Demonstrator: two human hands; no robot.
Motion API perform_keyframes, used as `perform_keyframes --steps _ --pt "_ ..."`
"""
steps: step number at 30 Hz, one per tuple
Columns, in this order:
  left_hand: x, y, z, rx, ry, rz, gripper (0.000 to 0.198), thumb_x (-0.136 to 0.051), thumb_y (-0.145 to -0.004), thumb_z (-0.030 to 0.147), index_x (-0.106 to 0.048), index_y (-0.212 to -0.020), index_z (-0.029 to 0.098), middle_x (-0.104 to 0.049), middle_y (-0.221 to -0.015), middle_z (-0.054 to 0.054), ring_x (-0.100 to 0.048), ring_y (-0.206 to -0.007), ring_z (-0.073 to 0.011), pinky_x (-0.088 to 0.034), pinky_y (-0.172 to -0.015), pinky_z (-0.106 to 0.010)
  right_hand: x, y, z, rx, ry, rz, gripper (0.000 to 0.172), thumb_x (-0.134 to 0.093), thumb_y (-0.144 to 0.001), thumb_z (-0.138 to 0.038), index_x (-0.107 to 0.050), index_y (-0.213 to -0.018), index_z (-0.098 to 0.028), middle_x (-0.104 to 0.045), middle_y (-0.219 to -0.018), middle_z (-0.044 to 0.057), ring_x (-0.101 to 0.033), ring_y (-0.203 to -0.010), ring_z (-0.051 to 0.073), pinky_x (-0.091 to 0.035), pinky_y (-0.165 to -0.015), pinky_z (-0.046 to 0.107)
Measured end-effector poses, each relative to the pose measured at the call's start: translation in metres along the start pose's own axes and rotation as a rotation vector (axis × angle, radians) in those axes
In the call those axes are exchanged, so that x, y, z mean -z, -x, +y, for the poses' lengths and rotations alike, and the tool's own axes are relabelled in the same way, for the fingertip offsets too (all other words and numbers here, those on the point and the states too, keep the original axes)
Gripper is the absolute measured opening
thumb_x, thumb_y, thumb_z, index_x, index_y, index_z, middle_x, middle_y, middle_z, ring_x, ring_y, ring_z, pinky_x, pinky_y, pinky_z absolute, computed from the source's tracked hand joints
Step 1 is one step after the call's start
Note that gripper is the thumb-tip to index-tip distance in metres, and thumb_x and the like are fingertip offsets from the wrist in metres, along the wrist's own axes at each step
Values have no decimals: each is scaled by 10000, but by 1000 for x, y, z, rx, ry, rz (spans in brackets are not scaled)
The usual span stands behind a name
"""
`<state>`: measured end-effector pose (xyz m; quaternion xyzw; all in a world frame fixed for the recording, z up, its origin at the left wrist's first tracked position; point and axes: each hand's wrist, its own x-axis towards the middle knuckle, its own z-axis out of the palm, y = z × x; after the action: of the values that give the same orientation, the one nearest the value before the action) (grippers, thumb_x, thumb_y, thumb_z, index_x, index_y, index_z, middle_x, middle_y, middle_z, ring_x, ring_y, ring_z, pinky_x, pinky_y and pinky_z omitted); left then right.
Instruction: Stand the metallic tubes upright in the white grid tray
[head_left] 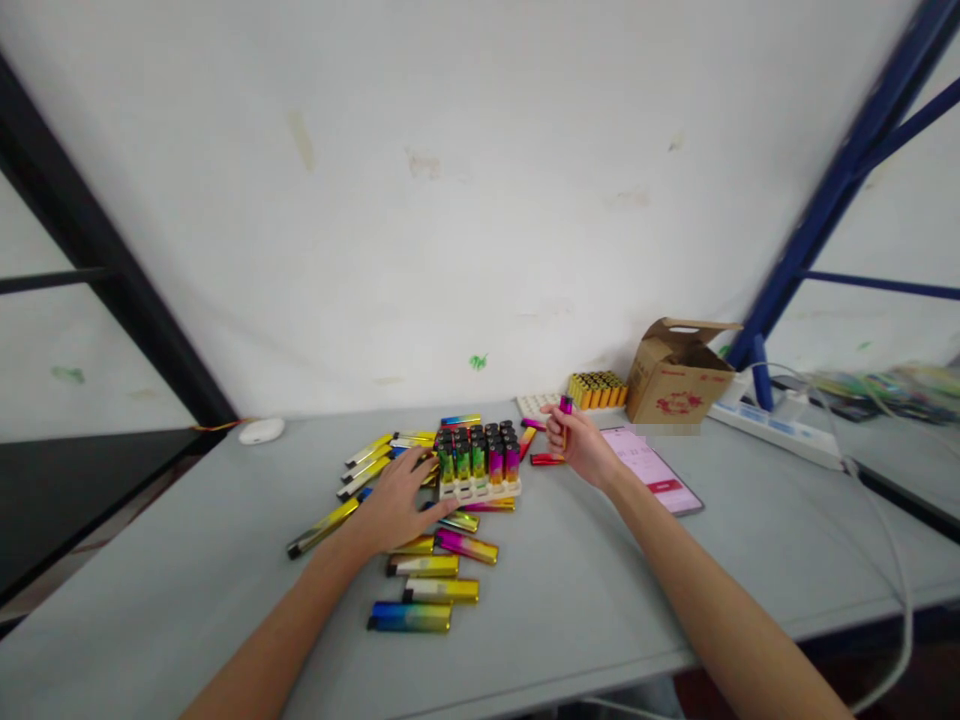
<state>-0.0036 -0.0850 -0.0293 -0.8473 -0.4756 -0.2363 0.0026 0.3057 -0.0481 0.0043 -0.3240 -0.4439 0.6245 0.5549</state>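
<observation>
Head view: the left hand (397, 505) lies palm down on the table (600, 600), fingers spread apart, resting on the loose lighters (424, 566) just beside the left edge of the tray (480, 490). The right hand (581, 445) is raised to the right of the tray, fingers clamped on one pink lighter (565, 405) held upright, above the table and apart from the tray.

Status of work:
- Tray: rows of lighters stand upright in it, caps up. It appears full or nearly so; whether a slot is free cannot be told.
- Not loaded: a good number of loose lighters lie flat to the left of and in front of the tray, plus a few to its right.
- A second tray (598, 388) of yellow lighters stands further back, beside an open box (675, 375).

A phone (652, 468) lies face up near the right wrist.
</observation>
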Motion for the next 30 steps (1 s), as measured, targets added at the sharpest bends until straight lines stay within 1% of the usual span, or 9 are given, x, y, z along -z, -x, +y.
perform_keyframes --steps 4,7,10,12,15,19,22,24,30 --pt "2 0 -2 -7 -3 -3 633 -547 -817 657 -617 -1199 158 -554 -1342 -193 -518 -1247 -373 -417 -1058 -554 -4 5 -5 -56 -82 -64 218 -645 -727 -384 -563 -841 -218 -444 -615 -52 -409 -507 111 -340 -470 240" --pt "6 -1 -1 -13 1 27 652 -555 -811 659 -590 -1219 151 -521 -1374 -197 -487 -1276 -382 -392 -1074 -565 -3 7 -7 -92 -148 -116 158 -628 -712 -320 -512 -760 -224 -335 -553 -77 -250 -425 89 -230 -402 213" --pt "12 -3 4 11 16 145 581 -561 -839 583 -548 -1227 150 -435 -1440 -201 -426 -1331 -379 -373 -1088 -561 -3 10 -11 -106 -253 -162 140 -602 -732 -322 -508 -733 -218 -227 -520 -92 -125 -411 83 -150 -371 201" --pt "18 -4 11 19 47 277 409 -540 -880 475 -550 -1159 176 -421 -1442 -180 -439 -1326 -342 -385 -1085 -533 -6 14 -15 -97 -342 -192 147 -568 -774 -351 -546 -777 -206 -253 -533 -83 -168 -418 87 -194 -371 199" --pt "26 -5 24 -48 91 463 153 -509 -906 314 -555 -986 191 -540 -1295 -157 -548 -1205 -285 -453 -1018 -466 -14 19 -21 -86 -438 -227 154 -546 -819 -340 -583 -857 -195 -368 -582 -55 -329 -471 100 -336 -430 212" --pt "32 -2 44 -215 99 606 56 -519 -872 177 -558 -901 205 -664 -1022 -92 -648 -977 -223 -519 -893 -370 -24 23 -27 -8 -379 -251 110 -632 -816 -299 -609 -874 -208 -521 -666 -30 -533 -647 118 -479 -648 253" --pt "32 2 59 -327 132 616 115 -528 -844 128 -566 -920 205 -681 -873 -54 -667 -841 -188 -542 -804 -310 -30 26 -26 137 -201 -240 194 -723 -787 -345 -638 -911 -223 -652 -782 -4 -626 -852 159 -497 -794 290" --pt "29 4 67 -371 161 577 139 -544 -842 132 -573 -957 204 -692 -870 -53 -675 -823 -181 -547 -794 -296 -34 31 -23 191 -75 -276 271 -768 -754 -383 -641 -938 -230 -708 -838 18 -649 -952 196 -502 -858 339" --pt "14 9 77 -317 257 416 338 -633 -859 278 -559 -1178 193 -718 -998 -93 -697 -893 -219 -559 -805 -317 -57 48 -10 279 166 -522 267 -828 -703 -307 -654 -889 -226 -749 -947 49 -607 -1163 228 -487 -963 446"
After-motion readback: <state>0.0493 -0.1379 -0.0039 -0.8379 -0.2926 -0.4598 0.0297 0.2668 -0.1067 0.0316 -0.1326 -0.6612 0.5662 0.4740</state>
